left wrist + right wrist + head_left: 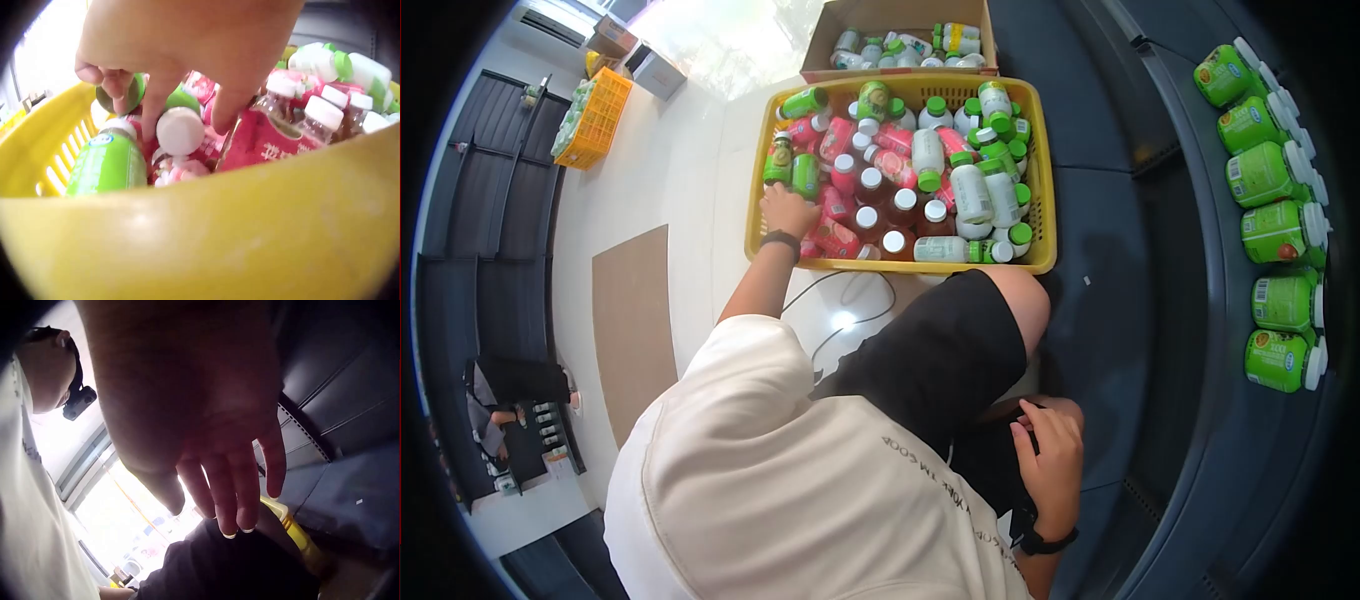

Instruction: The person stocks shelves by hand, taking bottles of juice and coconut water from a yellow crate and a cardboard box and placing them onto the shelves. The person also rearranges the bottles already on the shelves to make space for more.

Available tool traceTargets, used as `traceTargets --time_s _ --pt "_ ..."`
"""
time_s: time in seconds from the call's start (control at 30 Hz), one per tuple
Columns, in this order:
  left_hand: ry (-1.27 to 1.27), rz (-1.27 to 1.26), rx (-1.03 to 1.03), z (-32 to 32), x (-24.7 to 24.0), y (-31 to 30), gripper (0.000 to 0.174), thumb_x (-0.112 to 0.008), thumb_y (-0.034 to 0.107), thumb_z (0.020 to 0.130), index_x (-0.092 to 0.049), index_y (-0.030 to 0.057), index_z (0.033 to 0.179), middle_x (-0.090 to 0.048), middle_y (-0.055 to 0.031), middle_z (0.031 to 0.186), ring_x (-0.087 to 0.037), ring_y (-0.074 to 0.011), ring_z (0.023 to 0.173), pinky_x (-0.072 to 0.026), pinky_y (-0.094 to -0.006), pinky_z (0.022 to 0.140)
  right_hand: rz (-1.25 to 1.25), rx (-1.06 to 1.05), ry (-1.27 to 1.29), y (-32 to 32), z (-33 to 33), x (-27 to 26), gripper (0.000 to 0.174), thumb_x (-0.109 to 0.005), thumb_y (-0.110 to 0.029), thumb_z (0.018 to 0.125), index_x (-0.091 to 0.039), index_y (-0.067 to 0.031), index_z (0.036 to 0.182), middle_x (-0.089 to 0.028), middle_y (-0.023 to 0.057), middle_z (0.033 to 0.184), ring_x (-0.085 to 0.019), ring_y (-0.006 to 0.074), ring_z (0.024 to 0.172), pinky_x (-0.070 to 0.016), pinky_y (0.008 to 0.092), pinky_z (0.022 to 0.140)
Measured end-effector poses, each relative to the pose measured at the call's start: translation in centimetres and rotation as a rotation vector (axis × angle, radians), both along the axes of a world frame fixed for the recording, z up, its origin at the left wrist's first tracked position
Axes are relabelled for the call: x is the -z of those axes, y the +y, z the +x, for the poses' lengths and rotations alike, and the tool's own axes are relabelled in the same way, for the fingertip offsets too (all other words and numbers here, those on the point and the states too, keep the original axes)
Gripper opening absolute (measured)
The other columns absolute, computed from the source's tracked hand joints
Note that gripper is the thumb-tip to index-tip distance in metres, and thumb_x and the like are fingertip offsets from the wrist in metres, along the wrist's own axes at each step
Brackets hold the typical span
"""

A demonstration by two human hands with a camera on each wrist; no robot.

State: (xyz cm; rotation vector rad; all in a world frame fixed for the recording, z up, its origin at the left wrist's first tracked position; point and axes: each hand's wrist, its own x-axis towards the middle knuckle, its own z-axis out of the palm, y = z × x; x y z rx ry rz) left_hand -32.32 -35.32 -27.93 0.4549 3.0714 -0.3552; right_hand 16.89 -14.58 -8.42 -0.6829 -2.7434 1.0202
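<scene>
While apparently selecting from the yellow slotted plastic basket [1048,200] at twelve o'clock, straddled a white-capped pink plastic bottle [180,131] inside at eight o'clock with left hand [790,211] spread, ungripping, right hand [1052,455] loosely empty, seemingly needing a pinch next.

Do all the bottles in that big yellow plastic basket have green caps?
No, the clear bottles of reddish-brown liquid in the yellow plastic basket have round white caps.

Cream lettered T-shirt [780,480], black shorts [925,345], dark wristbands [1048,544]
</scene>
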Motion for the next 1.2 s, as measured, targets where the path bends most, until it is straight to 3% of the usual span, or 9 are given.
traceTargets --time_s 0.1,0.17,0.27,0.37,0.53,0.7,1.03,1.07,1.2 --pt "-0.12 0.029 -0.175 -1.4 0.8 0.5 0.071 -0.069 0.061 0.078 -0.074 0.0033 0.119 -0.052 -0.0161 0.139 -0.044 -0.0335 0.134 -0.0358 -0.0482 0.109 0.0 0.015 0.016 -0.2 0.5 0.1 0.025 -0.073 -0.009 0.086 -0.07 -0.0001 0.109 -0.069 0.0118 0.089 -0.064 0.0307 0.083 -0.0475 0.0416 0.08" --pt "-0.181 0.024 -0.139 -1.2 -1.6 0.4 0.07 -0.066 0.06 0.078 -0.074 0.0012 0.116 -0.055 -0.0181 0.136 -0.047 -0.0353 0.131 -0.0407 -0.048 0.106 0.009 0.026 0.037 -0.4 0.8 0.3 0.025 -0.073 -0.009 0.086 -0.07 0.0001 0.109 -0.068 0.0119 0.088 -0.064 0.0309 0.083 -0.0475 0.0417 0.08" --pt "-0.123 0.237 0.014 -2.4 -3.4 -1.0 0.069 -0.064 0.059 0.079 -0.073 -0.0004 0.112 -0.061 -0.0206 0.129 -0.053 -0.037 0.123 -0.046 -0.0485 0.101 0.043 0.037 0.075 -0.4 0.9 0.5 0.024 -0.073 -0.009 0.086 -0.07 0.0005 0.108 -0.068 0.0122 0.088 -0.064 0.0312 0.083 -0.0475 0.0418 0.08" --pt "-0.064 0.229 0.155 -1.9 -8.0 0.2 0.06 -0.066 0.055 0.079 -0.074 0.0002 0.101 -0.071 -0.0186 0.105 -0.065 -0.0375 0.099 -0.0526 -0.0467 0.089 0.055 0.042 0.105 0.2 0.8 0.2 0.023 -0.073 -0.008 0.086 -0.069 0.0011 0.107 -0.066 0.0128 0.087 -0.064 0.0314 0.083 -0.0475 0.0419 0.08" --pt "-0.234 0.404 0.797 4.0 -18.4 5.3 0.044 -0.077 0.038 0.069 -0.065 -0.0004 0.086 -0.064 -0.0173 0.088 -0.064 -0.037 0.086 -0.0523 -0.0451 0.076 0.185 0.011 0.165 1.4 -1.6 -1.8 0.029 -0.073 -0.01 0.085 -0.068 -0.0005 0.112 -0.066 0.0109 0.098 -0.063 0.0299 0.092 -0.0475 0.0431 0.083" --pt "-0.449 0.715 1.312 13.3 -26.7 12.7 0.042 -0.081 0.032 0.058 -0.062 0.0018 0.08 -0.056 -0.0117 0.078 -0.059 -0.0327 0.076 -0.0472 -0.0427 0.066 0.323 0.059 0.28 1.8 -4.0 -3.1 0.061 -0.08 -0.024 0.081 -0.059 -0.0032 0.134 -0.058 0.0161 0.131 -0.058 0.0355 0.116 -0.0449 0.048 0.098" --pt "-0.663 0.884 2.117 30.2 -35.3 23.3 0.036 -0.076 0.032 0.059 -0.059 0.0085 0.08 -0.053 -0.0058 0.086 -0.054 -0.0262 0.076 -0.0462 -0.0374 0.064 0.594 0.499 0.39 2.2 2.4 -7.1 0.056 -0.082 -0.029 0.077 -0.063 0.0012 0.12 -0.068 0.0132 0.114 -0.064 0.0329 0.098 -0.0455 0.0454 0.086" --pt "-0.637 0.785 2.153 30.9 -36.5 23.8 0.042 -0.08 0.035 0.064 -0.062 0.0078 0.09 -0.056 -0.0071 0.094 -0.056 -0.0264 0.079 -0.0464 -0.0378 0.065 0.61 0.543 0.396 2.5 3.3 -7.7 0.056 -0.081 -0.029 0.076 -0.063 0.001 0.12 -0.067 0.0131 0.114 -0.064 0.0325 0.098 -0.0454 0.045 0.086" --pt "-0.738 1.136 2.033 31.8 -37.6 25.3 0.068 -0.09 0.036 0.072 -0.059 0.0039 0.123 -0.062 -0.017 0.11 -0.063 -0.0319 0.095 -0.0502 -0.0383 0.075 0.596 0.8 0.47 3.8 4.6 -10.8 0.056 -0.086 -0.03 0.072 -0.064 -0.0023 0.115 -0.066 0.0122 0.102 -0.062 0.0335 0.095 -0.0451 0.0446 0.082"
